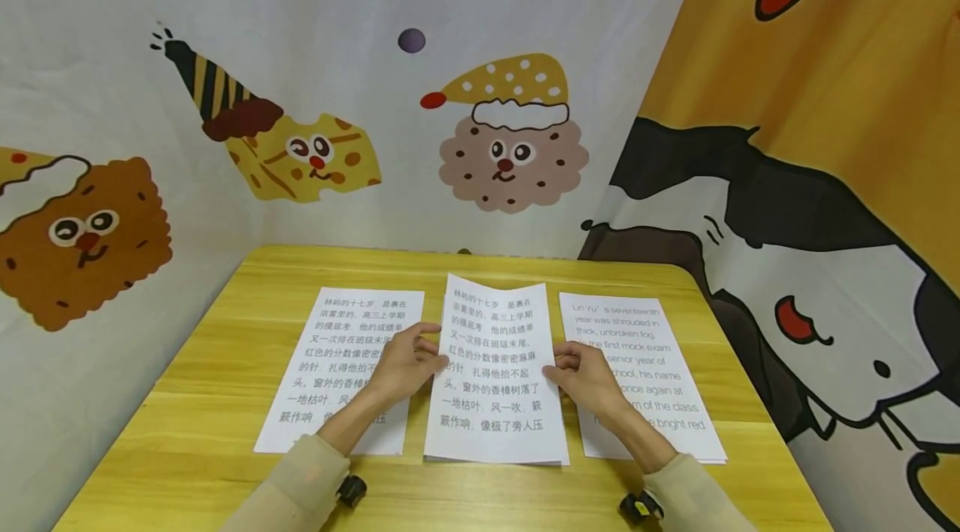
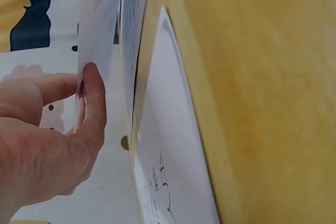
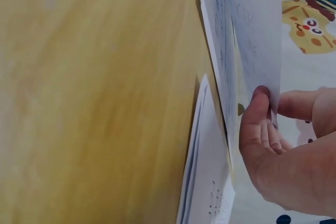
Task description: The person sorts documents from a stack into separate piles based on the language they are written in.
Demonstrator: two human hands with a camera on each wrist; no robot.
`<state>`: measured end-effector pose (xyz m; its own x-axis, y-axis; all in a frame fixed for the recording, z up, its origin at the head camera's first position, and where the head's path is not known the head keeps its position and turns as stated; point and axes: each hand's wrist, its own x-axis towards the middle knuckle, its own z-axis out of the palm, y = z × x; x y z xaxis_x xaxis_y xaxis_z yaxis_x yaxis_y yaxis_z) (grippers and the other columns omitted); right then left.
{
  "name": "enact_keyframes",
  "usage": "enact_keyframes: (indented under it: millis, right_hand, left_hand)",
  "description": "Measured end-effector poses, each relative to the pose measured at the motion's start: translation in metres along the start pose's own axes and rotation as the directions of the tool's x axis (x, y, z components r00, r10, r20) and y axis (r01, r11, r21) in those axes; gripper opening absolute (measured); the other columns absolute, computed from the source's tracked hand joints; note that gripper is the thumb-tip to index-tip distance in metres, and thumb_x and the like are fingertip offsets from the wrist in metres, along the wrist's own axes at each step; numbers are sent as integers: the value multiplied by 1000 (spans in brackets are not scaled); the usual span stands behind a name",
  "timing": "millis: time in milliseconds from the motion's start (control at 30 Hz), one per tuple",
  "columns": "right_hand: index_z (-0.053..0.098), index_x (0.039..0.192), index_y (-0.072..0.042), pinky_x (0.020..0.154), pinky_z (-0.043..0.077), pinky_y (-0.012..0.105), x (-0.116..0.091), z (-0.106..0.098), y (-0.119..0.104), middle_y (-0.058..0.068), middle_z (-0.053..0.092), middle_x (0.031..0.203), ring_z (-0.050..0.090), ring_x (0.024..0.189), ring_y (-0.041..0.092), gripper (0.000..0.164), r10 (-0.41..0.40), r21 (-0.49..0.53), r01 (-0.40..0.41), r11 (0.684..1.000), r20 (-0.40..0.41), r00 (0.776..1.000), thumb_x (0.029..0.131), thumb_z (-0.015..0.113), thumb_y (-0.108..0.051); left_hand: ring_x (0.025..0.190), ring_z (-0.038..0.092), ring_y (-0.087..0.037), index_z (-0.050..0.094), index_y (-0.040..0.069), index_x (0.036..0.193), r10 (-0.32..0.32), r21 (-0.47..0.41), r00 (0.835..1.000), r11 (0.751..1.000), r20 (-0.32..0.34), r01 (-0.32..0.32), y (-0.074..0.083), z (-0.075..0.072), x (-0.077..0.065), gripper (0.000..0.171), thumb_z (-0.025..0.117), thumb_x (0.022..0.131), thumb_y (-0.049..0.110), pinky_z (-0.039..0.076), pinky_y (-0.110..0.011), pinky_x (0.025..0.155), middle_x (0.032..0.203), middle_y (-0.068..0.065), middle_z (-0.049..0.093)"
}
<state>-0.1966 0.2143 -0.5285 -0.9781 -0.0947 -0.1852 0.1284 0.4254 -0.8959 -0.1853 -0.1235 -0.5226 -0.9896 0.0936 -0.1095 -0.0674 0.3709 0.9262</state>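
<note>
Both hands hold one printed sheet of paper (image 1: 491, 399) by its two side edges above the middle of the table. The left hand (image 1: 405, 361) pinches the sheet's left edge between thumb and fingers, as the left wrist view also shows. On the opposite edge, the right hand (image 1: 588, 382) pinches it the same way. In the head view the sheet carries large Chinese text and its top bends up. Beneath it lies a middle stack of paper (image 3: 212, 19), from which the sheet is lifted apart in both wrist views.
To the left lies a stack of paper (image 1: 300, 432) with Chinese text, partly behind the left forearm. A stack with English text (image 1: 637, 332) lies to the right, partly covered by the right hand. All rest on a yellow wooden table (image 1: 202, 399), with a cartoon-printed curtain (image 1: 337, 32) behind.
</note>
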Motion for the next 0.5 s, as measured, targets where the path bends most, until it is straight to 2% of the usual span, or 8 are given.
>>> enact_keyframes:
  millis: [200,500]
  right_hand:
    - [70,135,5,62,63,28,-1,0,-4,13,77,100,70,76,19,38,-3,3,3,1000,-14,1000,101,81,-5]
    - [73,132,5,62,60,25,-2,5,-12,14,80,101,71,77,18,33,-15,43,17,999,-37,999,101,80,-5]
  left_hand:
    - [92,80,-19,69,4,147,3,-18,999,1000,-47,-4,3,-3,-2,50,85,100,12,70,-34,76,113,-14,79]
    - [92,79,-17,77,5,135,-40,-46,994,998,-98,35,-1,-15,-5,37,86,101,15,70,-31,76,113,-12,79]
